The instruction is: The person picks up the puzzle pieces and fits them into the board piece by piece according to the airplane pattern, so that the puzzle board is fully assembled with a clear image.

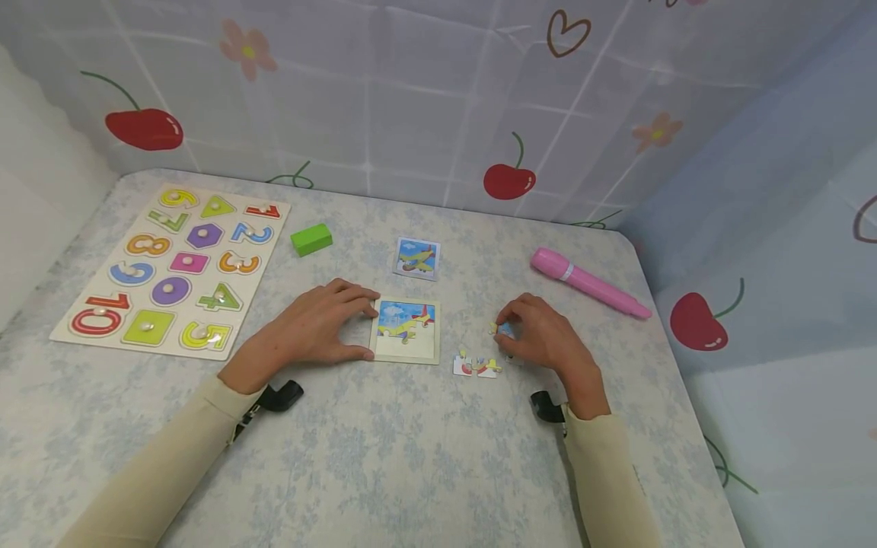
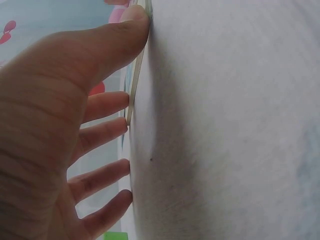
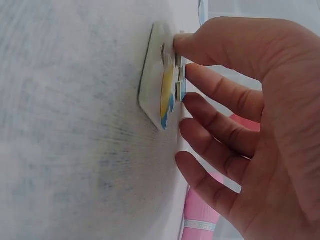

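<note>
A wooden puzzle tray (image 1: pixel 406 359), partly filled with an airplane picture, lies on the table. My left hand (image 1: pixel 317 326) is at its left side, the thumb by the near corner and the fingertips by the far one. In the left wrist view, the thumb (image 2: pixel 134 14) touches the tray's edge (image 2: pixel 135 82). My right hand (image 1: pixel 541 332) pinches a blue puzzle piece (image 1: pixel 505 329) between thumb and forefinger, close to the table; the fingers partly cover it. Loose puzzle pieces (image 1: pixel 487 371) lie between that hand and the tray.
A small airplane picture card (image 1: pixel 417 259) lies behind the tray. On the left is a number-and-shape pegboard (image 1: pixel 229 347), with a green block (image 1: pixel 311 240) beside it. A pink pen-shaped object (image 1: pixel 592 283) lies behind my right hand. A printed curtain (image 1: pixel 411 99) hangs at the table's back edge.
</note>
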The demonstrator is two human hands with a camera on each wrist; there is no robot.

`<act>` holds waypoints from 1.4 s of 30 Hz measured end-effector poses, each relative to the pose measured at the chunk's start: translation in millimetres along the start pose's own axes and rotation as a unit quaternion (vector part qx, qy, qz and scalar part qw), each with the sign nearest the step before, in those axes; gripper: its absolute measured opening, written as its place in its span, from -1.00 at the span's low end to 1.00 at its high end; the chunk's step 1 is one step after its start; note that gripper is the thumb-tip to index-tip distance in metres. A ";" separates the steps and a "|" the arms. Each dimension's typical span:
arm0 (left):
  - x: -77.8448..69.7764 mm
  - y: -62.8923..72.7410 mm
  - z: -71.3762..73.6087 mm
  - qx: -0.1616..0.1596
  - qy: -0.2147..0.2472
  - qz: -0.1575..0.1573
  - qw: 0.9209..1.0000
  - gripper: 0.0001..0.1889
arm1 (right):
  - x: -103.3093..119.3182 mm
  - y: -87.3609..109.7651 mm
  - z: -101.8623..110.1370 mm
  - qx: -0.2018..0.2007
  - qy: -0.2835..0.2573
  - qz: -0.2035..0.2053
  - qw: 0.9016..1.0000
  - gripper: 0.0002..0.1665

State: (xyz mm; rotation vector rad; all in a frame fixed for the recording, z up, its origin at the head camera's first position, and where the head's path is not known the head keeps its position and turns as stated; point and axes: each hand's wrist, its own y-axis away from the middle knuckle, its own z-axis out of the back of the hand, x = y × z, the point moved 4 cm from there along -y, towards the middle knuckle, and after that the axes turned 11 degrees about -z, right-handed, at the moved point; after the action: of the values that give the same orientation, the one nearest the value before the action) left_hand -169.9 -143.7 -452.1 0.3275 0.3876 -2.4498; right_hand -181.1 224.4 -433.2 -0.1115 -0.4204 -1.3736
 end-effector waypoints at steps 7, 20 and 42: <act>0.6 1.0 -0.4 -0.001 0.000 -0.001 1.000 -0.29 | 0.8 -2.3 -3.2 0.004 -0.014 0.010 1.000 -0.75; 0.7 -0.4 0.5 0.002 0.000 -0.003 1.000 -0.29 | 4.3 -6.3 -6.5 -0.004 -0.012 0.034 0.999 -0.89; 0.2 0.0 0.9 0.002 0.005 -0.001 1.000 -0.29 | 45.4 -5.8 -20.4 0.006 -0.028 0.084 0.996 -0.69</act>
State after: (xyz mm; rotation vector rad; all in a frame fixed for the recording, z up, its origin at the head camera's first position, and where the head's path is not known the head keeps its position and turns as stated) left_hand -170.2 -144.1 -451.2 0.3422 0.3879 -2.4525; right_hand -176.0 174.6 -436.8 -0.1710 -0.4561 -1.2043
